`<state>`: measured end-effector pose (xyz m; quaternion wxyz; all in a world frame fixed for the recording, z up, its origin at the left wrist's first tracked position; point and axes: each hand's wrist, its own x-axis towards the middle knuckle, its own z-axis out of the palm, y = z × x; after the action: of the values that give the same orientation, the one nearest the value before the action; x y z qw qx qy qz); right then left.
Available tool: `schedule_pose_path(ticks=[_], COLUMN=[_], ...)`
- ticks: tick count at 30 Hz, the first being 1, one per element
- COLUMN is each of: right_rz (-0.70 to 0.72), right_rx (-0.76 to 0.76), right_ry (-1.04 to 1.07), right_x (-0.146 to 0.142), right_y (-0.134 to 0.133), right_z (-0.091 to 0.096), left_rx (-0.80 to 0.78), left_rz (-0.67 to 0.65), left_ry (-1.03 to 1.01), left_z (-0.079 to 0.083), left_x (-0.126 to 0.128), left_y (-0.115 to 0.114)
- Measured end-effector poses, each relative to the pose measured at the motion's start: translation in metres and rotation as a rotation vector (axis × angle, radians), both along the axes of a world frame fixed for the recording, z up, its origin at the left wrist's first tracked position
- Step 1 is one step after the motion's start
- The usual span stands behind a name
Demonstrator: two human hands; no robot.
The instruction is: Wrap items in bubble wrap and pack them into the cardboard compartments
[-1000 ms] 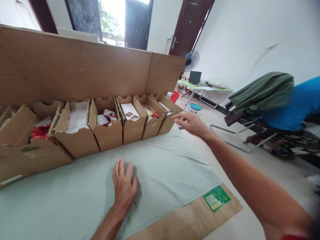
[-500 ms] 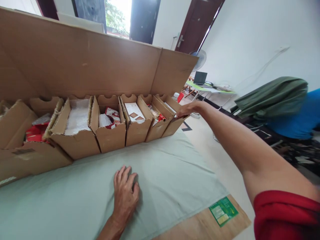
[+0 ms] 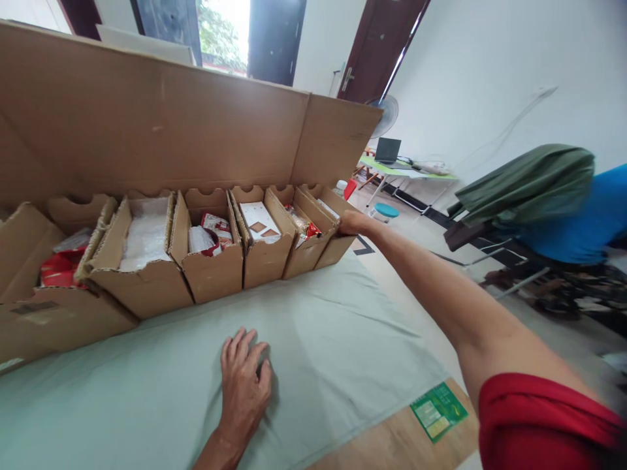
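Observation:
My left hand (image 3: pixel 245 375) lies palm down on the pale green cloth (image 3: pixel 313 339), its fingers slightly spread and nothing in them. At the far right end of a row of cardboard boxes, my right hand (image 3: pixel 351 222) reaches into the last box (image 3: pixel 336 249). Its fingers are hidden behind the box wall. A white flat item (image 3: pixel 328 209) shows inside that box, next to the hand. The neighbouring box (image 3: pixel 306 258) holds shiny red and gold packets (image 3: pixel 311 228). Left of it, another box contains a white carton (image 3: pixel 259 219) with diamond-shaped cutouts.
Further left stand boxes with red packaging (image 3: pixel 218 228), bubble-wrapped goods (image 3: pixel 147 235) and a red bag (image 3: pixel 61 267). A tall cardboard panel (image 3: pixel 196 130) rises behind them. A green packet (image 3: pixel 439 411) lies near the table's corner. A chair with a green cloth (image 3: pixel 529 183) stands at the right.
The view has shifted slightly, with the boxes now a little further left. My right hand stays at the last box, its wrist slightly lower in view. My left hand rests in place.

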<state>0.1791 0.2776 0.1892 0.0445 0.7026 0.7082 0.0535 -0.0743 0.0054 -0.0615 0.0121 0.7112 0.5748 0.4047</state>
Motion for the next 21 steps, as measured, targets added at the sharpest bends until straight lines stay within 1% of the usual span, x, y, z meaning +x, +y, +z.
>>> schedule_pose_path(ticks=[2, 4, 5, 6, 7, 8, 9, 11, 12, 13, 14, 15, 16, 17, 18, 19, 20, 21], right_rz=[-0.081, -0.107, -0.084, -0.027, 0.048, 0.143, 0.252, 0.464, 0.567, 0.648, 0.690, 0.695, 0.662, 0.596, 0.521, 0.451, 0.395, 0.365], right_rx=[0.051, 0.223, 0.362, 0.470, 0.512, 0.485, 0.396, 0.136, -0.021, -0.167, -0.252, -0.265, -0.209, -0.104, 0.015, 0.066, 0.019, -0.089], right_ry=[-0.018, 0.018, 0.080, 0.175, 0.281, 0.384, 0.474, 0.625, 0.668, 0.697, 0.722, 0.737, 0.734, 0.714, 0.640, 0.521, 0.383, 0.265], right_x=[0.006, 0.013, 0.014, 0.014, 0.012, 0.006, -0.003, -0.025, -0.036, -0.046, -0.054, -0.060, -0.062, -0.063, -0.062, -0.061, -0.061, -0.062], right_y=[-0.016, -0.045, -0.064, -0.087, -0.112, -0.138, -0.162, -0.203, -0.216, -0.221, -0.220, -0.210, -0.194, -0.172, -0.147, -0.119, -0.093, -0.068], right_z=[0.022, 0.044, 0.052, 0.056, 0.054, 0.048, 0.037, 0.011, -0.001, -0.010, -0.014, -0.013, -0.008, 0.000, 0.009, 0.018, 0.025, 0.029], left_rx=[0.000, 0.009, 0.004, -0.015, -0.045, -0.083, -0.122, -0.185, -0.234, -0.310, -0.403, -0.498, -0.586, -0.656, -0.692, -0.690, -0.653, -0.583], left_rz=[-0.002, -0.001, -0.006, -0.016, -0.035, -0.059, -0.090, -0.157, -0.183, -0.203, -0.211, -0.206, -0.194, -0.181, -0.157, -0.110, -0.044, 0.036], left_ry=[-0.032, -0.099, -0.148, -0.207, -0.271, -0.339, -0.415, -0.575, -0.641, -0.684, -0.701, -0.690, -0.661, -0.624, -0.587, -0.544, -0.486, -0.411], left_z=[-0.002, 0.001, 0.005, 0.011, 0.019, 0.029, 0.040, 0.059, 0.068, 0.074, 0.078, 0.081, 0.082, 0.082, 0.081, 0.080, 0.078, 0.077], left_x=[-0.001, -0.002, -0.003, -0.003, -0.002, -0.001, 0.001, 0.004, 0.005, 0.005, 0.003, 0.000, -0.006, -0.014, -0.023, -0.034, -0.045, -0.056], left_y=[0.000, -0.001, -0.002, -0.004, -0.007, -0.011, -0.014, -0.022, -0.025, -0.028, -0.030, -0.031, -0.032, -0.032, -0.032, -0.030, -0.029, -0.028])
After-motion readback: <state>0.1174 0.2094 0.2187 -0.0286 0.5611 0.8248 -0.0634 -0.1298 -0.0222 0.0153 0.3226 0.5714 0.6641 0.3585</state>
